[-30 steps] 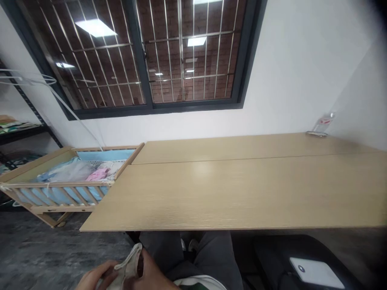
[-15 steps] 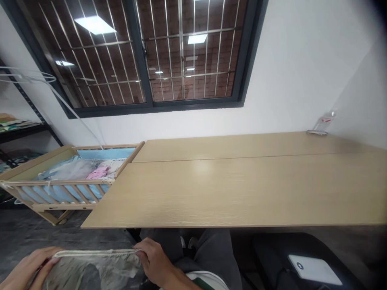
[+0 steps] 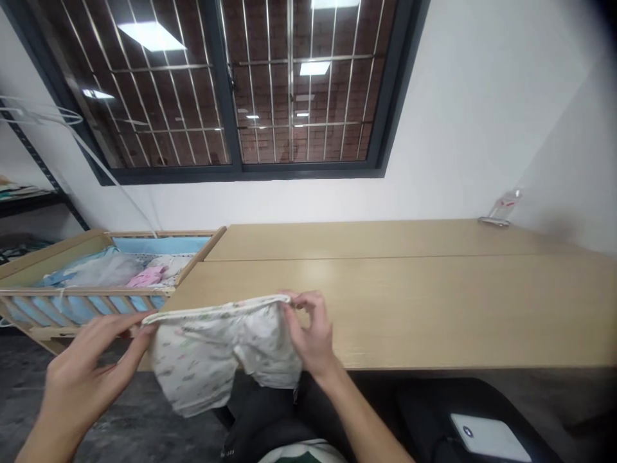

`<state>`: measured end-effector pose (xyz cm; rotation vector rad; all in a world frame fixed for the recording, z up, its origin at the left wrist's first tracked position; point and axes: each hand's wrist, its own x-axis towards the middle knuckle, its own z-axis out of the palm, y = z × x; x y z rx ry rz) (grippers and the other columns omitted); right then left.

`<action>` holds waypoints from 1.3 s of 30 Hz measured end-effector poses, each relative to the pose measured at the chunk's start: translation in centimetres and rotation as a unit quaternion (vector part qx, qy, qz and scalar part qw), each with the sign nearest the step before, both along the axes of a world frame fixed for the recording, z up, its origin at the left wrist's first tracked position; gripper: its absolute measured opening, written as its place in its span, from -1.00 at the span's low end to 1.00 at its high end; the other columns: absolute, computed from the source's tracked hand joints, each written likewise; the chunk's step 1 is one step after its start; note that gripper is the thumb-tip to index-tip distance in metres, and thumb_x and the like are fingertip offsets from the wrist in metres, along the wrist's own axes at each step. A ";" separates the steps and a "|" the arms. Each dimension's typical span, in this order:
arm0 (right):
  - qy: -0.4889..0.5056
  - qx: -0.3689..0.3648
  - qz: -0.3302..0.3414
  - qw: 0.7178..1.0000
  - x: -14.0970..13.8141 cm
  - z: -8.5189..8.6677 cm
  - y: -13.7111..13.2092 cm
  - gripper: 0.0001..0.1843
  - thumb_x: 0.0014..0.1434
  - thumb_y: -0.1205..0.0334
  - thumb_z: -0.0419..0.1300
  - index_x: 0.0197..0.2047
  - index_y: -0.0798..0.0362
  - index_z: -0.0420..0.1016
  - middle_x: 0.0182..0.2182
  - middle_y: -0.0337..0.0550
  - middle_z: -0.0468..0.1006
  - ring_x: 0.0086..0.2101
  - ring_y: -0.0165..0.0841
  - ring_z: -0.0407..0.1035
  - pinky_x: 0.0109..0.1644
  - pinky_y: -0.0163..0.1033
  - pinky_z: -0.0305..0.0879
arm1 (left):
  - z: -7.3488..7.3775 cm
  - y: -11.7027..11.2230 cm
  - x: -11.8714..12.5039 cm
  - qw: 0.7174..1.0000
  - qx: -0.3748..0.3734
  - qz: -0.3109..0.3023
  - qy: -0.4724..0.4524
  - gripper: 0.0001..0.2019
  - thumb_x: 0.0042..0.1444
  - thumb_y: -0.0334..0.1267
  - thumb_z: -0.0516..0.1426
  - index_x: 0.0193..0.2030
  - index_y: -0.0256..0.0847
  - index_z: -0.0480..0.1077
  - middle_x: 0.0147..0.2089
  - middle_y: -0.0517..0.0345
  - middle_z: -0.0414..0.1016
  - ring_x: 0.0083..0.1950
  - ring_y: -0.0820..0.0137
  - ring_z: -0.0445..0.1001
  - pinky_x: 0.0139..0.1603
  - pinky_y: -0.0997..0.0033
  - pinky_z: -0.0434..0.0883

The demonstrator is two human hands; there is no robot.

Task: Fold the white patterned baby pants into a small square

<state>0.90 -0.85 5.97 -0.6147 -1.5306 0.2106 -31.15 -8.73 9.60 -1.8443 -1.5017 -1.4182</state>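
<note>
A small pair of white shorts (image 3: 197,360) with a faint leafy print hangs by its waistband, the two legs dangling in front of my lap. My left hand (image 3: 94,363) pinches the left end of the waistband between thumb and fingers. At the right end, my right hand (image 3: 312,331) grips it the same way. The waistband is stretched almost straight and lies just above the front left part of the light wooden table (image 3: 409,308). Below the table's front edge, the legs of the shorts hang down.
A wooden crib (image 3: 96,296) with blue lining and pink and white cloths stands left of the table. At the far right is a clear plastic holder (image 3: 501,209). A white power bank or phone-like device (image 3: 489,437) lies on a black seat (image 3: 419,411). Behind is a barred window (image 3: 299,96).
Both hands have risen from low at the left to the table's front edge, bringing the shorts up and rightward. The shorts now hang spread out in fuller view.
</note>
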 end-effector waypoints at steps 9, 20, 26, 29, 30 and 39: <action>-0.124 -0.062 -0.120 0.983 6.8 0.3 10.6 -0.82 0.31 0.39 0.00 -0.22 0.00 0.40 -0.29 -0.13 0.54 -0.23 -0.27 0.42 -0.09 -0.18 0.32 | -2.1 16.7 8.2 0.976 -0.213 -0.047 -0.024 -0.67 0.29 -0.02 0.06 -0.02 -0.16 0.50 -0.10 0.06 0.61 -0.13 0.29 0.52 -0.07 0.35 0.43; -0.257 -0.253 -0.062 0.931 10.6 -8.8 17.5 -0.78 0.25 0.42 0.01 -0.20 0.07 0.47 -0.17 -0.03 0.55 -0.10 -0.26 0.42 0.02 -0.22 0.30 | -11.3 23.3 12.5 0.940 -0.328 -0.055 0.080 -0.66 0.34 -0.24 -0.06 0.08 -0.23 0.46 0.12 -0.10 0.57 0.17 0.16 0.49 0.22 0.20 0.37; -0.393 -0.293 -0.057 0.870 11.3 -8.8 17.5 -0.69 0.32 0.42 0.03 -0.04 0.09 0.58 -0.02 0.04 0.61 0.03 -0.23 0.44 0.14 -0.24 0.26 | -13.2 21.8 13.0 0.906 -0.367 -0.116 0.174 -0.56 0.36 -0.09 -0.03 0.27 -0.18 0.34 0.33 -0.03 0.43 0.36 0.21 0.36 0.38 0.24 0.25; -0.429 -0.289 -0.059 0.854 11.1 -9.2 18.1 -0.68 0.33 0.40 0.03 -0.05 0.05 0.61 0.06 0.01 0.59 0.11 -0.23 0.41 0.22 -0.23 0.20 | -14.1 21.9 12.9 0.890 -0.394 -0.104 0.202 -0.50 0.38 -0.05 -0.08 0.32 -0.28 0.29 0.43 -0.19 0.27 0.47 0.11 0.21 0.41 0.12 0.21; -0.431 -0.289 -0.063 0.852 11.1 -9.4 18.4 -0.67 0.35 0.38 0.03 -0.03 0.03 0.61 0.10 0.00 0.57 0.14 -0.23 0.38 0.26 -0.22 0.17 | -14.4 22.2 12.9 0.886 -0.402 -0.097 0.208 -0.49 0.39 -0.05 -0.10 0.33 -0.30 0.27 0.46 -0.21 0.21 0.49 0.10 0.15 0.42 0.10 0.19; -0.435 -0.347 -0.129 0.821 10.8 -9.9 22.6 -0.56 0.44 0.23 -0.04 0.27 -0.05 0.46 0.31 0.10 0.33 0.32 -0.12 0.17 0.38 0.02 0.02 | -13.8 27.0 14.1 0.866 -0.441 -0.055 0.230 -0.45 0.44 -0.07 -0.20 0.40 -0.35 0.17 0.52 -0.29 0.03 0.54 0.03 0.01 0.42 -0.07 0.15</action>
